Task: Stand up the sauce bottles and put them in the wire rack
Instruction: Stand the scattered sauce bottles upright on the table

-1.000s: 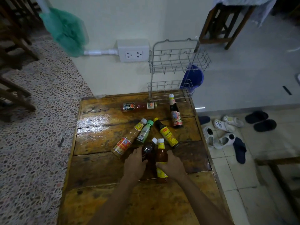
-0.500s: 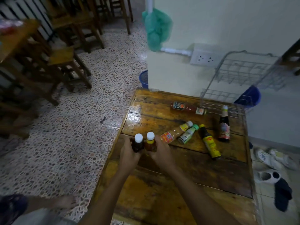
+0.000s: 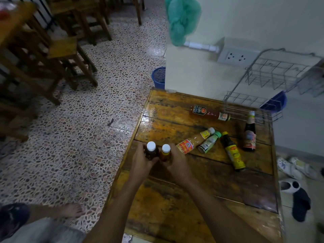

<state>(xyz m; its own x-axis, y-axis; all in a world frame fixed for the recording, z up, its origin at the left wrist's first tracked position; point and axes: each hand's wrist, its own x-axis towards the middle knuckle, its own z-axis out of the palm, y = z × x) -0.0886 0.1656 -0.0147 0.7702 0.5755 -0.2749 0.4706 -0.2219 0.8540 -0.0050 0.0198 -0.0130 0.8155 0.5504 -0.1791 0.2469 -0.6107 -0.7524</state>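
— What have we got hold of?

— Our left hand [image 3: 142,161] is curled round a dark bottle with a white cap [image 3: 151,151], and our right hand [image 3: 177,163] is curled round an amber bottle with a white cap [image 3: 165,152]. Both bottles stand upright, side by side and touching, near the left edge of the wooden desk [image 3: 175,207].

— And the other bottles?

— Just right of our hands we see an orange-labelled bottle [image 3: 192,142] and a small green-capped bottle [image 3: 209,142] lying side by side, caps pointing away from us. Beside them a dark bottle with a yellow label [image 3: 232,151] lies flat too. A red sauce bottle [image 3: 208,112] lies across the far part of the desk, its cap just beside the rack. One tall dark bottle [image 3: 249,135] already stands upright near the right edge.

— Where is the rack?

— The wire rack [image 3: 273,79] stands at the far right corner of the desk, against the wall; we see no bottle in either tier.
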